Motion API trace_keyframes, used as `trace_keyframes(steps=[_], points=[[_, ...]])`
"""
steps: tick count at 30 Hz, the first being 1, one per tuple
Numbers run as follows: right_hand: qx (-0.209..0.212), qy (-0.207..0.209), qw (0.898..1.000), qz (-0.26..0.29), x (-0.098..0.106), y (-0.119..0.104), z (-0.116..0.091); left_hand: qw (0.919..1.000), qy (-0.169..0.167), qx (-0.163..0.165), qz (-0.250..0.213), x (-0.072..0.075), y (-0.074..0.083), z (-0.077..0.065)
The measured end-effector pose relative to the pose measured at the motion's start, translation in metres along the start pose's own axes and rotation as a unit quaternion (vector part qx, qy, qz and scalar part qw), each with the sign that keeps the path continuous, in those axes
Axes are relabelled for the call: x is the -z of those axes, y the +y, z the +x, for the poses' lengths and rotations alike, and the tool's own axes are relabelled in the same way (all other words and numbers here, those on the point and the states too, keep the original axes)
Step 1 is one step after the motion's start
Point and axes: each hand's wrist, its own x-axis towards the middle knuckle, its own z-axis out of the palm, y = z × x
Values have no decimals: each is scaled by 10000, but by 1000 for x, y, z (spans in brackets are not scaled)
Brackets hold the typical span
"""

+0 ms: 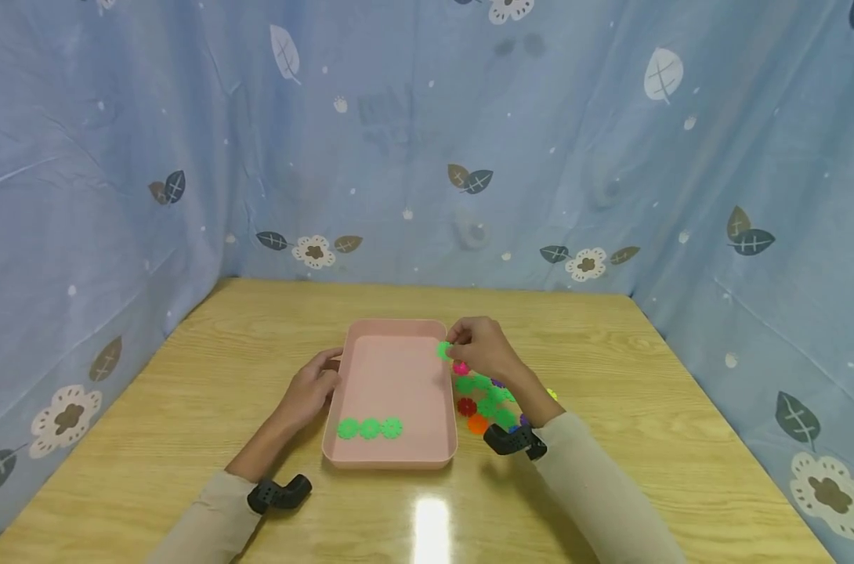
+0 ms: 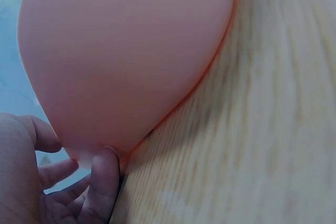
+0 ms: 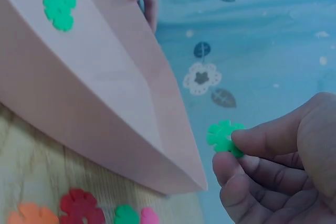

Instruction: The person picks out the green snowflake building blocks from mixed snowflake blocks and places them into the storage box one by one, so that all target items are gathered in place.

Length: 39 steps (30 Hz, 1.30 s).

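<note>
Three sides of blue cloth (image 1: pixel 413 117): leaf-and-flower print, behind and beside the wood-grained table (image 1: pixel 279 309)
Pink tray (image 1: pixel 392 380): flat on the table
Left hand (image 1: pixel 310 392): thumb and fingers hold the tray's left side
Right hand (image 1: pixel 485 348): pinches one green flower piece (image 1: pixel 443 350) near the tray's right rim
Loose pieces (image 1: pixel 486 406): mixed colours, right of the tray
Green row (image 1: pixel 370 428): three flower pieces inside, near end
</note>
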Motion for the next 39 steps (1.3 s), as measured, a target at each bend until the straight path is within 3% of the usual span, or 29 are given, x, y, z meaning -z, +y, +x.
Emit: trace_keyframes(steps=[12,19,25,28,31,36,39], points=[[83,-434,9985,319,-7,-7,-8,9998,-160,-32,-69,1,1,0],[302,-681,9972,-49,-10,-6,-8,10000,-69,-35,38,1,5,1],[134,-1202,9927,-3,-17,-3,-10,9997,-226,65,10,3,25,-7],[82,-1258,9920,-102,-21,-3,-11,9996,-267,58,57,3,40,-13],[146,-1243,9917,-282,-24,-4,-12,9996,-285,28,-1,3,44,-14],[291,-1369,9884,-586,-30,-10,-15,9999,-145,32,-6,1,16,-2],[373,-1371,9878,-639,-36,-13,-17,9999,-131,79,0,1,13,-1]])
